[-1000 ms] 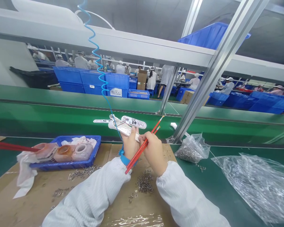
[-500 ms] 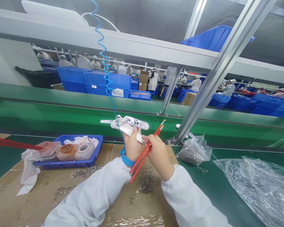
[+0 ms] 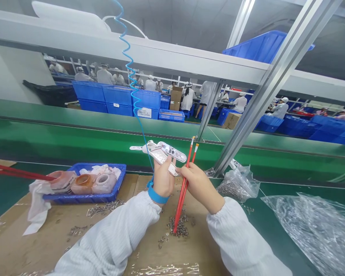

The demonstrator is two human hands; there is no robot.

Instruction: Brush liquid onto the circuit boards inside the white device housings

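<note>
My left hand (image 3: 163, 179) is closed around an opened white plastic housing (image 3: 158, 155), held tilted above the cardboard. A long circuit board (image 3: 173, 151) lies alongside it, joined by thin wires. Around my left wrist sits a blue strap (image 3: 157, 194), near the hanging coiled cord. My right hand (image 3: 199, 183) is closed on two red-handled brushes (image 3: 183, 191), their bristles up and their handle ends pointing down. Its fingertips are at the near end of the housing; whether they also pinch a small part I cannot tell. Below lies a pile of small metal pieces (image 3: 181, 226).
A blue tray (image 3: 83, 198) with several jars and white tissue stands at left, red handles sticking out of one jar. At right are a bag of metal parts (image 3: 237, 184) and a large clear plastic bag (image 3: 313, 226). A metal post (image 3: 258, 103) rises beyond the hands.
The brushes have swung more upright, their lower ends now over the metal pile. My right hand has shifted slightly right, and the housing tilts a little more downward to the right.
</note>
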